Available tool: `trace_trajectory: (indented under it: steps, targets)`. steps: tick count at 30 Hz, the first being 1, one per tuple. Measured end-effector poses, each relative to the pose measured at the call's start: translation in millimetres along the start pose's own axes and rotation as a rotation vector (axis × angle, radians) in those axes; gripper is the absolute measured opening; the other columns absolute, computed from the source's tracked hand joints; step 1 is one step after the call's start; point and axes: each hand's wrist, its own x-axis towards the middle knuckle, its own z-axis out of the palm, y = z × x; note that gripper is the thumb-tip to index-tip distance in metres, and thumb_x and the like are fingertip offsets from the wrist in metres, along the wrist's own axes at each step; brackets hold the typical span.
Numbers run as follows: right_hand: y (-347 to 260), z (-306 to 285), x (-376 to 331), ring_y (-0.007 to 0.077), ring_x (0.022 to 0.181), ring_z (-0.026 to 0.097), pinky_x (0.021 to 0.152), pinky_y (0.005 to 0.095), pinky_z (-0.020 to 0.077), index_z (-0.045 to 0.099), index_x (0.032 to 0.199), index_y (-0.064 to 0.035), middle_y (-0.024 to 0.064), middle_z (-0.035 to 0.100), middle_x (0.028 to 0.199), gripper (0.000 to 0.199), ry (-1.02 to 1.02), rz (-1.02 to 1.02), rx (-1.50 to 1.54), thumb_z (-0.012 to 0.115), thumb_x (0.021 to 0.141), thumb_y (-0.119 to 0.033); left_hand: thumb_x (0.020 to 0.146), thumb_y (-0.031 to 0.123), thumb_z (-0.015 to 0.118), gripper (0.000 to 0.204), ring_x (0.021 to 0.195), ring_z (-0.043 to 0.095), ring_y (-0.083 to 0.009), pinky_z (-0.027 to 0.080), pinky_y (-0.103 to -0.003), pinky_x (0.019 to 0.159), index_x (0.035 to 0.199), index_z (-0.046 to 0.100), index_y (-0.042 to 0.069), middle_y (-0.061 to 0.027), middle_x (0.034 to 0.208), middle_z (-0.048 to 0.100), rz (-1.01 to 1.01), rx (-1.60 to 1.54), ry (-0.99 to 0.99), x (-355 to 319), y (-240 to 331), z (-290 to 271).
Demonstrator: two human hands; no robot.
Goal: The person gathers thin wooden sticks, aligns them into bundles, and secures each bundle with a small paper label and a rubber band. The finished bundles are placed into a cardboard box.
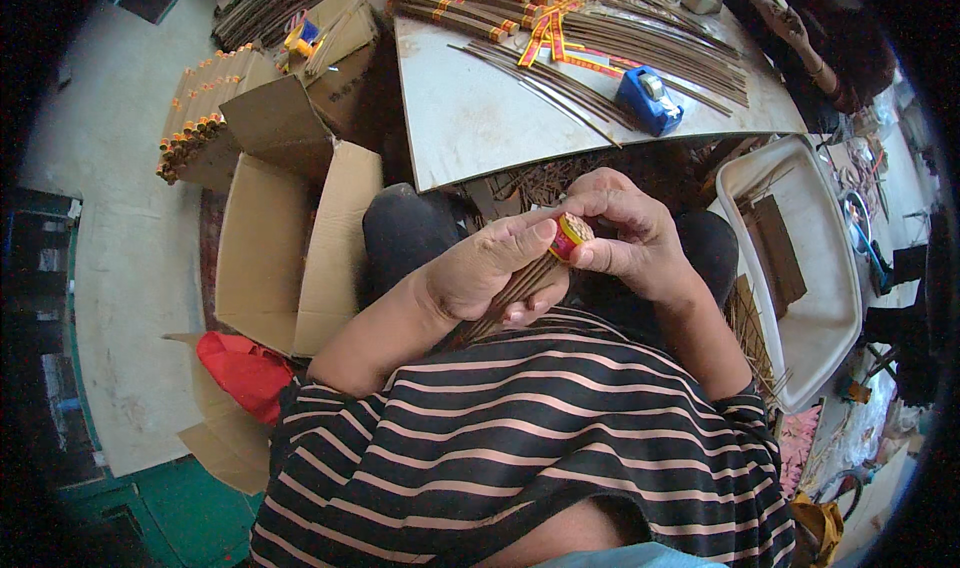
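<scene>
A bundle of thin brown incense sticks [512,290] lies slanted above my lap, its pale cut ends toward the upper right. Wrapped round it close to that end is a red and yellow paper band [566,242]. My left hand [487,266] is closed round the bundle from the left, its thumb lying at the band's edge. From the right, my right hand [632,234] pinches the banded end, thumb below and bent fingers above. The fingertips hide part of the band, and the bundle's lower end is hidden against my striped shirt.
Ahead stands a white table [450,118] with loose incense sticks [660,53], banded bundles [460,8], paper strips [545,40] and a blue tape dispenser [650,100]. An open cardboard box [265,238] is at left, a white plastic tub [835,298] at right. Another person's hand [785,23] shows far right.
</scene>
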Motion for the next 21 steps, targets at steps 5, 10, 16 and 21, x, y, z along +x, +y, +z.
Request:
trace_trajectory:
  steps: [5,10,16,21]
  targets:
    - [-8,-5,-1,0.0153,0.076,0.052,0.066,0.0255,0.0423,0.062,0.085,-0.0034,0.0055,0.055,0.082,0.028,0.056,0.086,-0.068,0.073,0.07,-0.024,0.094,0.034,0.039,0.031,0.056,0.054,-0.0108,0.046,-0.02,0.052,0.102,0.046,0.006,-0.0067,0.074,0.055,0.07,0.113,0.187,10,-3,3]
    - [-8,-12,-1,0.0144,0.072,0.05,0.062,0.0247,0.0409,0.06,0.08,-0.0029,0.0041,0.053,0.076,0.029,0.104,0.088,-0.156,0.074,0.068,-0.026,0.091,0.031,0.047,0.034,0.072,0.05,-0.0062,0.042,-0.018,0.064,0.102,0.056,0.0,-0.0026,0.081,0.055,0.264,0.739,0.357,16,-5,4]
    - [-6,-21,-2,0.0126,0.064,0.047,0.055,0.0235,0.0389,0.058,0.075,-0.0027,0.003,0.048,0.071,0.03,0.109,0.116,-0.17,0.076,0.067,-0.025,0.092,0.029,0.046,0.033,0.074,0.05,-0.0054,0.043,-0.019,0.066,0.102,0.056,-0.001,-0.0012,0.082,0.056,0.051,0.689,0.275,23,10,10]
    - [3,-24,-7,0.0113,0.063,0.046,0.053,0.0226,0.0381,0.058,0.073,-0.0024,0.0026,0.047,0.07,0.029,0.146,0.154,-0.093,0.077,0.065,-0.023,0.093,0.031,0.043,0.031,0.067,0.053,-0.0069,0.044,-0.019,0.061,0.101,0.052,0.002,-0.0028,0.08,0.057,-0.049,0.486,0.258,33,4,8]
